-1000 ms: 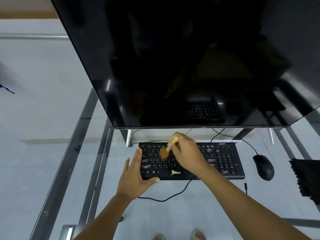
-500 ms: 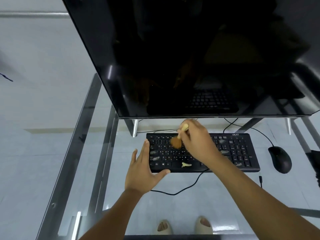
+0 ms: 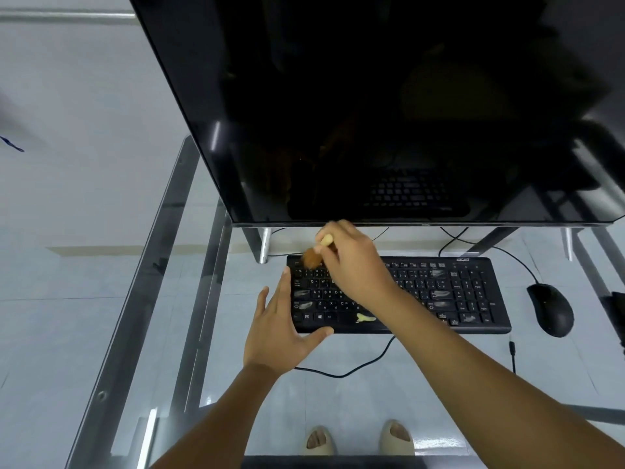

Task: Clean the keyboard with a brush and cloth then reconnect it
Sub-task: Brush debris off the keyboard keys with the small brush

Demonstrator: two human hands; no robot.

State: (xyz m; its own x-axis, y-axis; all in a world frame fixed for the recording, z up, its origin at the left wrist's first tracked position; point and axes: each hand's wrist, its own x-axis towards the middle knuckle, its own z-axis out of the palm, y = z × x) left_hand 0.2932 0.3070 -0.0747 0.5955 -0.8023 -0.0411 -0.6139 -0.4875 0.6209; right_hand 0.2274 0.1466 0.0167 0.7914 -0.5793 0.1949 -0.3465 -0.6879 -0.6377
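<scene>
The black keyboard (image 3: 399, 294) lies flat on the glass desk (image 3: 162, 265), just in front of the big dark monitor (image 3: 372, 106). The right hand (image 3: 351, 265) pinches the pale handle of a small brush (image 3: 313, 257), whose brown bristles sit on the top-left corner of the keys, while the left hand (image 3: 280, 333) lies spread, fingers straight along the keyboard's left edge and thumb on its near edge, bracing it. To brush well, short strokes along each row, sweeping toward one edge, look best, with the bristles tipped into the gaps between keys and the bracing hand kept firm so the board does not slide on the glass. Pale smudges show on several keys at both ends, and a yellowish scrap (image 3: 365, 318) lies on the bottom row near the space bar; these probably need the cloth more than the brush. The keyboard cable (image 3: 355, 365) loops loose across the desk toward the person, with what looks like its plug (image 3: 512, 346) lying free to the right, so reconnecting is not yet done. A black mouse (image 3: 551, 309) sits just right of the keyboard, where swept dust could land. The monitor's lower edge hangs close over the brushing hand, limiting room at the back rows.
</scene>
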